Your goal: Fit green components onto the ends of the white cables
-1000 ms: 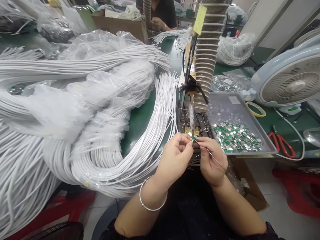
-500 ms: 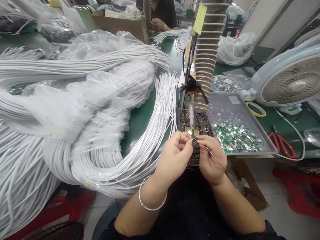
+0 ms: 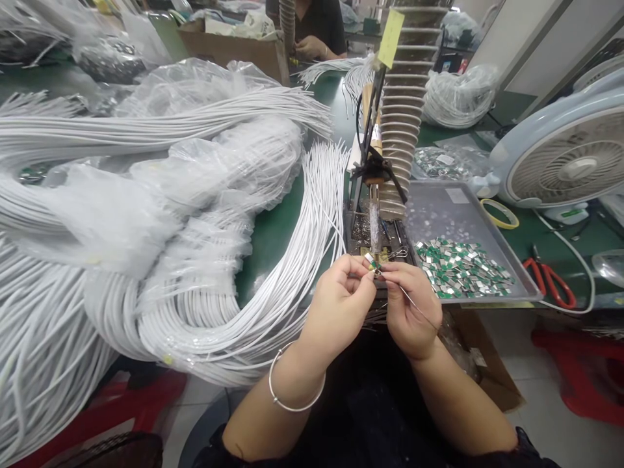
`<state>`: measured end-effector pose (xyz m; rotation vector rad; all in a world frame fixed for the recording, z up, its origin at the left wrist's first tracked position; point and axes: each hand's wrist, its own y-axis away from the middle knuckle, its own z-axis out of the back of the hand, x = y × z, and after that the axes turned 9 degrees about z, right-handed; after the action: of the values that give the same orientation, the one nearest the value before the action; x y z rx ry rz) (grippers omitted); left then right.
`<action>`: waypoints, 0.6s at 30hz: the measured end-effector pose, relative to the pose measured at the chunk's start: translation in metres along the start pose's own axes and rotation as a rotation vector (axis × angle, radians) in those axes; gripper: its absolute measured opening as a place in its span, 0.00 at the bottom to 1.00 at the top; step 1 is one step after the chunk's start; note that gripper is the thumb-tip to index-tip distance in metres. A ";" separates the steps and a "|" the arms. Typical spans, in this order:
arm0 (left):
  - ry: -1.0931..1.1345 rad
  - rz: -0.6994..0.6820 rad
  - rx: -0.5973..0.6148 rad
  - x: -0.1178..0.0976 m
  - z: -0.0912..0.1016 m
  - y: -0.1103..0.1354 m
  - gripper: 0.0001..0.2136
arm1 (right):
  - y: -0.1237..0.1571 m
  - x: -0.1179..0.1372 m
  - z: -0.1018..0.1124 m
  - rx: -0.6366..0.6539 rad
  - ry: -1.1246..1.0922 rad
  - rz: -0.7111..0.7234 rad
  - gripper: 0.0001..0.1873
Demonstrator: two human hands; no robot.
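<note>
Closed in a pinch, my left hand (image 3: 338,309) grips a small circuit board with a metal connector (image 3: 370,259), its green part facing the iron. Between the thumb and fingers of my right hand (image 3: 414,315) runs a thin solder wire (image 3: 413,301), its front end close to the board. A soldering iron (image 3: 374,224) is fixed upright in a black stand, tip pointing down just above my fingertips. Whether the tip touches the board I cannot tell, as my fingers partly cover it.
Right of my hands, a grey tray (image 3: 519,276) holds many green-and-silver connector boards. Red-handled pliers (image 3: 550,283), yellow tape (image 3: 500,213) and a fan (image 3: 570,162) lie beyond it. White cable bundles (image 3: 273,312) cover the left. A ribbed hose (image 3: 400,117) hangs behind the iron. Another person's hand (image 3: 312,48) shows behind.
Both hands keep their grip and stay almost in place. The small board has tilted slightly and shifted a little at the iron's tip.
</note>
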<state>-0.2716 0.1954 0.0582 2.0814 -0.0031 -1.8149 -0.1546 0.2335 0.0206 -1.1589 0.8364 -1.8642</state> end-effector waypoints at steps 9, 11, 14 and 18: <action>-0.013 0.008 -0.004 0.005 0.001 0.001 0.04 | 0.006 0.000 0.001 0.016 -0.024 -0.026 0.10; -0.023 0.010 -0.006 0.007 0.001 0.000 0.04 | 0.007 -0.001 0.001 0.016 -0.029 -0.031 0.10; -0.023 0.010 -0.008 0.010 0.000 0.000 0.04 | 0.009 -0.001 0.001 0.022 -0.029 -0.034 0.09; 0.012 0.011 -0.001 0.011 -0.002 0.000 0.04 | 0.009 -0.001 0.002 0.030 -0.016 -0.038 0.09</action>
<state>-0.2684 0.1936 0.0477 2.0872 -0.0099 -1.7960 -0.1504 0.2297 0.0132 -1.1769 0.7807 -1.8893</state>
